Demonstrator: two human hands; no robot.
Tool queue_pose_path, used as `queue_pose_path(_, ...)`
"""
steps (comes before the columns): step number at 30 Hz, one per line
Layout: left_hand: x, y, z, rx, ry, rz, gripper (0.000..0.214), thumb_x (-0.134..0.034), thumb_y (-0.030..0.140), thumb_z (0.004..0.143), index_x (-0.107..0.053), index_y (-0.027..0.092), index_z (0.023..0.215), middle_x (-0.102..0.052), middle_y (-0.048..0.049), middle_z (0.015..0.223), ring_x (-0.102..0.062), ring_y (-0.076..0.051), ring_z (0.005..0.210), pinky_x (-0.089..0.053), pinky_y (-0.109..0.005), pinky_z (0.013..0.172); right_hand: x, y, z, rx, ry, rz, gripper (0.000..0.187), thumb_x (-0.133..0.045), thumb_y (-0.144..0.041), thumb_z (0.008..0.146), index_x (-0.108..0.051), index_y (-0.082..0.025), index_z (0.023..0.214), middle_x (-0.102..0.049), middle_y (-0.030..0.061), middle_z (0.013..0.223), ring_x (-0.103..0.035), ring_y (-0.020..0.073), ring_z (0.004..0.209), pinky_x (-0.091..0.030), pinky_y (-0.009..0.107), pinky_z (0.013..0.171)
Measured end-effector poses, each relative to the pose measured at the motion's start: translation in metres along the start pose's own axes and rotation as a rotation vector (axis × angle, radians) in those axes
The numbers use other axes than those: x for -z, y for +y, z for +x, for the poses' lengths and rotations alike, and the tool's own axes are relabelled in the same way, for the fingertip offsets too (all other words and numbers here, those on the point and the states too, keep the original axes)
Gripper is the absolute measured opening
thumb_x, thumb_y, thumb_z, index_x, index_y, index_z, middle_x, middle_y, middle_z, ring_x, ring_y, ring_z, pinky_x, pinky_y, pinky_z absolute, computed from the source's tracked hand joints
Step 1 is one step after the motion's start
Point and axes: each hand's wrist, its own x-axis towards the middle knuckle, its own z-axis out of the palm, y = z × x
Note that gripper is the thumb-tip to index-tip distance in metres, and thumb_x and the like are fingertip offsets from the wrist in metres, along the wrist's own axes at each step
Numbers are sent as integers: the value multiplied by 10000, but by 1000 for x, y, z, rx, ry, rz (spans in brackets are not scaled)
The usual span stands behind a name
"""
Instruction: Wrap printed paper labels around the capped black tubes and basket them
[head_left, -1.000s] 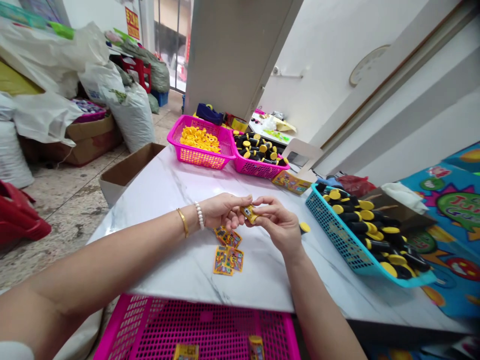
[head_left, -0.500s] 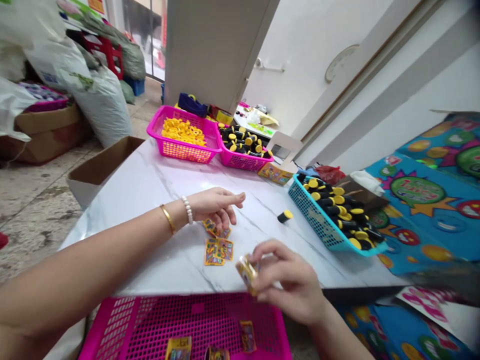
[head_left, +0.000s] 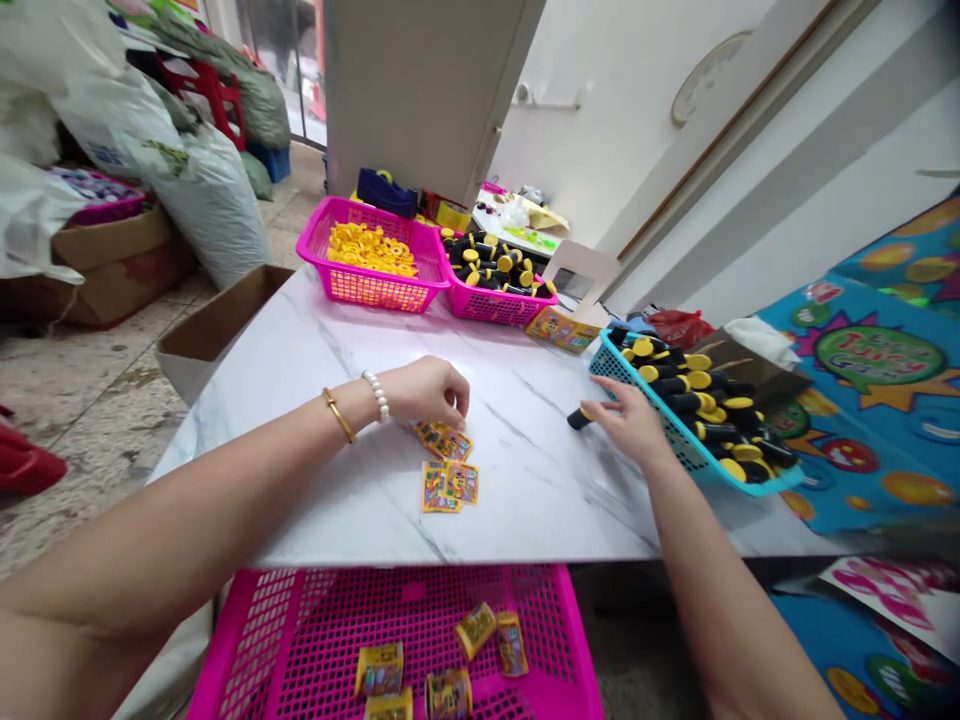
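My left hand (head_left: 433, 390), with a pearl bracelet and a gold bangle at the wrist, has its fingers curled down onto a yellow printed label (head_left: 444, 440). Its fingertips pinch at the upper edge. More overlapping labels (head_left: 450, 485) lie just below on the marble-patterned table (head_left: 517, 510). On the right, my right hand (head_left: 630, 420) reaches over a small black cylinder with a yellow cap (head_left: 577, 418), its fingers apart and touching or very near the cap. The cap is partly hidden by the fingers.
Beyond my right hand stands a turquoise basket (head_left: 667, 440) of black-and-yellow cylinders. Pink baskets (head_left: 382, 290) at the back hold yellow rings and more cylinders. Below the table edge, a large pink basket (head_left: 262, 640) contains several label-wrapped cylinders (head_left: 450, 692). An open carton (head_left: 217, 320) sits left.
The wrapped cylinder has left my right hand, and another lies in the lower pink basket. That hand has moved up and right to the loose cylinder. My left fingers have curled onto a label.
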Motion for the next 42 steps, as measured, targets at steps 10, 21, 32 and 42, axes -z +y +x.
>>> queue_pose_path(10, -32, 24, -7, -167, -127, 319, 95, -787, 218, 620, -750, 225, 708, -611, -17, 588, -463, -126, 506, -300, -244, 508, -56, -95, -36, 322, -197, 167, 215, -537, -317, 888, -714, -196, 879, -716, 56, 853, -636, 170, 721, -485, 290, 680)
queue_pose_path(21, -31, 23, -6, -275, -124, 269, 117, -674, 101, 673, -671, 186, 592, -623, -35, 673, -491, -127, 588, -347, -245, 570, -34, -100, -52, 363, 86, 244, 226, -625, -315, 848, -678, -219, 1046, -661, 102, 1113, -632, 226, 925, -521, 339, 690)
queue_pose_path(32, -3, 44, -13, -132, 13, -251, 169, -659, 295, 781, -608, 152, 855, -606, 5, 617, -522, -103, 553, -351, -193, 512, -28, -158, -62, -92, -465, 757, 222, -696, -382, 789, -639, -173, 744, -591, -26, 537, -514, 85, 452, -412, 199, 415)
queue_pose_path(42, 11, 26, -9, -29, -27, -265, 147, -665, 268, 737, -676, 132, 684, -651, -18, 642, -535, -101, 577, -386, -202, 544, -23, -154, -30, -8, -462, 650, 285, -619, -441, 839, -652, -161, 878, -676, 31, 717, -594, 128, 592, -448, 224, 502)
